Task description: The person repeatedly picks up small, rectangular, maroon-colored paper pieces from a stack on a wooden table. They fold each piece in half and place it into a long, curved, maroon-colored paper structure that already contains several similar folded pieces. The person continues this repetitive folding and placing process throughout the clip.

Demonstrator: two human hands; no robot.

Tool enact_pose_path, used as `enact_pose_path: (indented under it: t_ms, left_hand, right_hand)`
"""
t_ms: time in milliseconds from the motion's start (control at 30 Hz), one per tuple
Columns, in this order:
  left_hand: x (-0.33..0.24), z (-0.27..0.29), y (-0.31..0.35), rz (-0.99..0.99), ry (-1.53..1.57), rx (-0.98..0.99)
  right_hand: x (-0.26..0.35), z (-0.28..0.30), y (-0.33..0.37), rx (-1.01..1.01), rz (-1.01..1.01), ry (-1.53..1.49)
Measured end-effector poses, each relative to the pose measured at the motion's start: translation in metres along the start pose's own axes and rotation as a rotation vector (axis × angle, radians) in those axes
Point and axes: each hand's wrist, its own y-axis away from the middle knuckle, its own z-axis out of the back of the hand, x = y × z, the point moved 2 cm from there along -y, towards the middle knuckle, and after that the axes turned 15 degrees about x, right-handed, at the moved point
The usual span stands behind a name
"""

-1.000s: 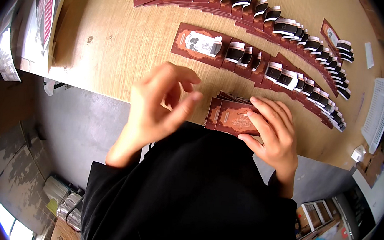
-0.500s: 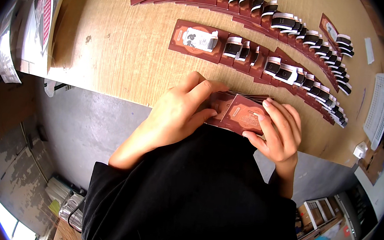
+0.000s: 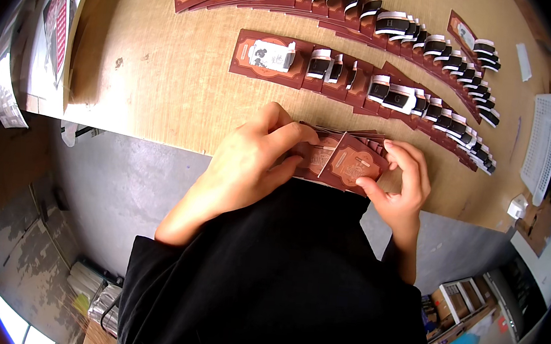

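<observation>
We hold a stack of brown cards (image 3: 329,160) at the near edge of the wooden desk (image 3: 164,90), right in front of our chest. Our left hand (image 3: 250,163) lies over the left end of the stack, its fingers (image 3: 285,133) curled and pressed on the top cards. Our right hand (image 3: 402,183) pinches the top card (image 3: 353,166) between thumb and fingers, and this card is tilted up from the rest, its long axis running from lower left to upper right, with the printed face toward us. The stack under it lies with its long axis roughly left to right along the desk edge.

Farther out on the desk, two long rows of cards lie overlapped like roof tiles. The nearer row (image 3: 374,92) starts with a brown card bearing a white label and runs right, bending down toward the desk's right edge. The farther row (image 3: 368,16) runs along the top of the view in the same way. Each card in them shows a black and white band.

At the right edge sits a white tray (image 3: 543,146); we cannot tell what is in it. At the left edge of the desk stands a flat package with red print (image 3: 55,28)
</observation>
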Motion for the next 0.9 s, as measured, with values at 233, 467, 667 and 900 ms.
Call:
enact_pose_path:
  t_ms: [233, 467, 667, 900]
  left_hand:
    - [-0.008, 0.002, -0.002, 0.016, -0.076, 0.046]
    - [-0.025, 0.008, -0.006, -0.169, 0.285, 0.061]
    - [-0.019, -0.006, -0.007, -0.239, 0.746, 0.202]
    - [-0.026, -0.013, -0.008, -0.218, 1.022, 0.179]
  right_hand:
    - [-0.014, 0.011, 0.013, -0.154, -0.260, -0.728]
    - [0.007, 0.022, -0.004, -0.145, -0.038, -0.834]
    - [0.025, 0.024, -0.033, -0.292, 0.122, -0.524]
    - [0.047, 0.028, -0.038, -0.323, 0.259, 0.352]
